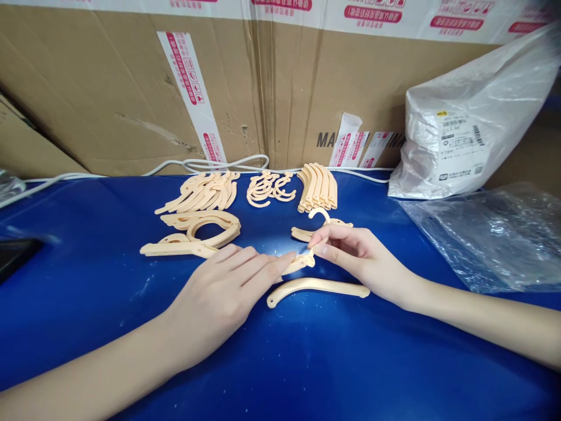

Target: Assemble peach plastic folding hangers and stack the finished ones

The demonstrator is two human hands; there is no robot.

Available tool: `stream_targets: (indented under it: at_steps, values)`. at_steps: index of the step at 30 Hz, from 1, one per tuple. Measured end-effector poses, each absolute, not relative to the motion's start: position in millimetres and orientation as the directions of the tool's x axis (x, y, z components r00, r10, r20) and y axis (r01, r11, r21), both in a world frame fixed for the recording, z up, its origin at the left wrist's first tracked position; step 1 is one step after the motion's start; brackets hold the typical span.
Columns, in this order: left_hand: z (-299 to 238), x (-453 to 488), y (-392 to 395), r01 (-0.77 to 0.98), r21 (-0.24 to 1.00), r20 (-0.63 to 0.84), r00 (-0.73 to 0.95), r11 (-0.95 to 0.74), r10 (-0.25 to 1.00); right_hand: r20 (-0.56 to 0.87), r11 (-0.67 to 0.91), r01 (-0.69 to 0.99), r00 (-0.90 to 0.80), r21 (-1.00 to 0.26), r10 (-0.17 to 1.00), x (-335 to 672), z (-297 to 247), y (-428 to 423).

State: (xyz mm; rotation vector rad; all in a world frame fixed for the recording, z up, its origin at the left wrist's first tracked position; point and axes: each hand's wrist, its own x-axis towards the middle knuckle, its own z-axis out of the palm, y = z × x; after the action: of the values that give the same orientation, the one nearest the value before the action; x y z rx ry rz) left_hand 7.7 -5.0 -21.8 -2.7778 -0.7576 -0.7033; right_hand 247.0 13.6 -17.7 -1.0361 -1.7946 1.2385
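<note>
My left hand (pixel 228 286) is closed, its fingers pressed on a cream plastic hanger arm (pixel 294 266) at the middle of the blue table. The thumb and forefinger of my right hand (pixel 350 248) pinch a small cream hanger hook (pixel 311 257), whose base meets the end of that arm. My fingers hide part of this joint. Just in front of both hands lies a loose curved hanger arm (pixel 318 285) with a hole at its left end. Behind my right fingers rests a folded hanger (pixel 302 234), partly covered; a curved hook (pixel 318 213) shows beside it.
Along the back lie a pile of hanger arms (pixel 201 193), several loose hooks (pixel 265 187) and a stack of arms (pixel 318 184). Folded hangers (pixel 219 225) sit at left. A white cable (pixel 228 161), cardboard boxes (pixel 219 76), a white bag (pixel 456 128) and clear plastic (pixel 491 234) border the table.
</note>
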Motion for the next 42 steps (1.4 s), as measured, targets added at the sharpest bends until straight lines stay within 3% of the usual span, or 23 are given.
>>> stream_targets:
  at_steps: [7, 13, 17, 22, 31, 42]
  values:
    - [-22, 8, -7, 0.568, -0.142, 0.483, 0.755, -0.811, 0.444, 0.244, 0.379, 0.363, -0.366, -0.851, 0.898, 247, -16, 7]
    - [-16, 12, -7, 0.569, -0.126, 0.535, 0.729, -0.812, 0.428, 0.291, 0.586, 0.407, -0.587, -0.701, 0.756, 240, -14, -11]
    - [-16, 12, -7, 0.608, -0.066, 0.528, 0.694, -0.791, 0.489, 0.261, 0.439, 0.383, -0.435, -0.812, 0.862, 240, -13, -8]
    - [-17, 9, -5, 0.604, 0.006, 0.527, 0.675, -0.797, 0.516, 0.19, 0.251, 0.235, -0.254, -0.939, 0.948, 241, -13, 5]
    - [-20, 9, -2, 0.564, 0.094, 0.505, 0.683, -0.821, 0.527, 0.125, 0.196, 0.201, -0.319, -0.96, 0.939, 241, -15, 11]
    - [-21, 6, -3, 0.519, 0.074, 0.532, 0.702, -0.852, 0.474, 0.119, 0.21, 0.237, -0.345, -0.949, 0.931, 240, -14, 12]
